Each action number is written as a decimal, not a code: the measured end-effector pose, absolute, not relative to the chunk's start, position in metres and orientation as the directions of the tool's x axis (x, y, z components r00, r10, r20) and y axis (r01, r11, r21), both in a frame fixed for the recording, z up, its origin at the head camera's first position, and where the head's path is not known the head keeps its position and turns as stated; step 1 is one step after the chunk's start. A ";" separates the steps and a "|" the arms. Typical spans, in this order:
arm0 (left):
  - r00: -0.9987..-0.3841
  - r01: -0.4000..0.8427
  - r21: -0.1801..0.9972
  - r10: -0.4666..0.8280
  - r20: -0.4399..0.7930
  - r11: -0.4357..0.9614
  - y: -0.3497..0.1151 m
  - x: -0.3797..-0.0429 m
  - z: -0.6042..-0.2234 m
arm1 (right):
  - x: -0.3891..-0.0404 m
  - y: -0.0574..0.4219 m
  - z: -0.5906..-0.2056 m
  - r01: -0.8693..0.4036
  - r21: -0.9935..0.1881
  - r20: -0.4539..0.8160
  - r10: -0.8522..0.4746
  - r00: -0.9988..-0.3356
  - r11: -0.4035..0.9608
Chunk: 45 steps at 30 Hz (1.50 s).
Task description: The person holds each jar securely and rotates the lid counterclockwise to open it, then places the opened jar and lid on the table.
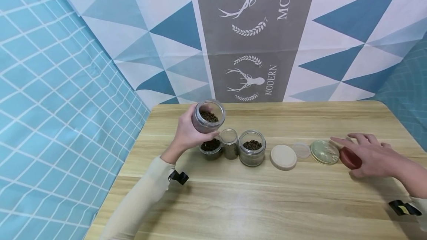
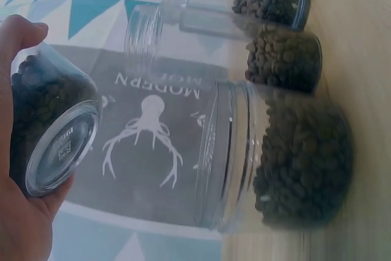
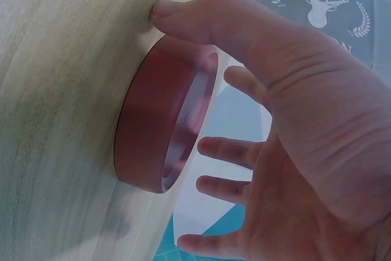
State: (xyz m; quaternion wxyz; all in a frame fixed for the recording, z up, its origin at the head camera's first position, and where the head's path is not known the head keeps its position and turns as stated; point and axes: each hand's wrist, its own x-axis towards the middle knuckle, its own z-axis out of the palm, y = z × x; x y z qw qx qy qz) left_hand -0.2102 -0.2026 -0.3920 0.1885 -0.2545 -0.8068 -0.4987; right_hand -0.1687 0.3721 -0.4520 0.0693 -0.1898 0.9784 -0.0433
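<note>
My left hand (image 1: pixel 190 132) grips a glass jar (image 1: pixel 201 124) partly filled with coffee beans and holds it raised, tilted. In the left wrist view the jar's round base (image 2: pixel 64 148) faces the camera. Below it on the table stand a glass jar (image 1: pixel 211 154), a slim glass jar (image 1: pixel 230 150) and a wider glass jar (image 1: pixel 252 156), all with beans and no lids on. My right hand (image 1: pixel 375 155) hovers with spread fingers over a red round lid (image 1: pixel 350 158). In the right wrist view the thumb is close by the lid's rim (image 3: pixel 153 114), fingers extended.
Between the jars and the red lid, a cream lid (image 1: pixel 283 157), a small clear lid (image 1: pixel 301 150) and a greenish-gold lid (image 1: pixel 324 152) lie in a row on the wooden table (image 1: pixel 253 203). A patterned cloth (image 1: pixel 180 47) hangs behind the table's back edge.
</note>
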 end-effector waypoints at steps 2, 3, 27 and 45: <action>-0.806 0.588 0.711 0.197 0.559 0.386 -0.209 -0.208 -0.393 | -0.169 0.372 -0.453 -0.371 -0.119 -0.120 -0.384 -0.915 0.921; -0.809 0.580 0.712 0.184 0.558 0.396 -0.212 -0.206 -0.393 | -0.169 0.372 -0.453 -0.375 -0.122 -0.120 -0.388 -0.914 0.919; -0.799 0.580 0.785 -0.033 0.600 0.218 -0.263 -0.196 -0.406 | -0.169 0.372 -0.456 -0.374 -0.148 -0.125 -0.392 -0.911 0.916; -0.931 0.326 0.908 -0.080 0.357 0.263 -0.275 -0.198 -0.432 | -0.171 0.372 -0.453 -0.355 -0.142 -0.138 -0.374 -0.917 0.924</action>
